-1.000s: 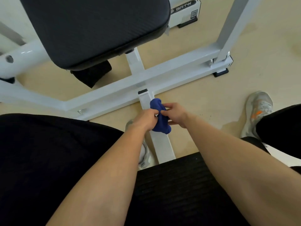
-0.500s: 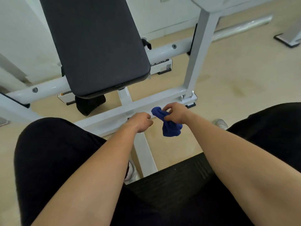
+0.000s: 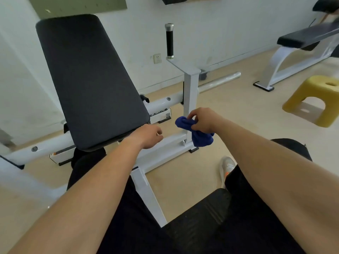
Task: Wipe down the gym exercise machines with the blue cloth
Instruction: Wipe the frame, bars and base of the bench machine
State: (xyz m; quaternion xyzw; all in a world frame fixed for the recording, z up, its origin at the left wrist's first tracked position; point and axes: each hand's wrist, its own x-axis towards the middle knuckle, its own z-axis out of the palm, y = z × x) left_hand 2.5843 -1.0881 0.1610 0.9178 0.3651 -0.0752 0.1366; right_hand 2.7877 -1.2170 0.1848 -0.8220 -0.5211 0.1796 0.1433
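Note:
The blue cloth (image 3: 196,132) is bunched up and hangs from my right hand (image 3: 201,121), which grips it in front of the white upright post (image 3: 190,92) of the machine. My left hand (image 3: 149,135) hovers with loosely curled fingers, holding nothing, just off the lower right corner of the black back pad (image 3: 88,79). A white cross beam (image 3: 165,151) of the frame runs below both hands. A black handle grip (image 3: 169,41) stands on top of the post.
I sit on a black seat pad (image 3: 207,217) with my legs either side of a white floor beam (image 3: 148,195). A yellow plastic stool (image 3: 317,99) stands at the right. Another bench (image 3: 302,41) is at the far right by the wall.
My view has tilted up from the floor beam to the back pad and wall. My left hand let go of the cloth and moved left; my right hand keeps it, lifted off the beam.

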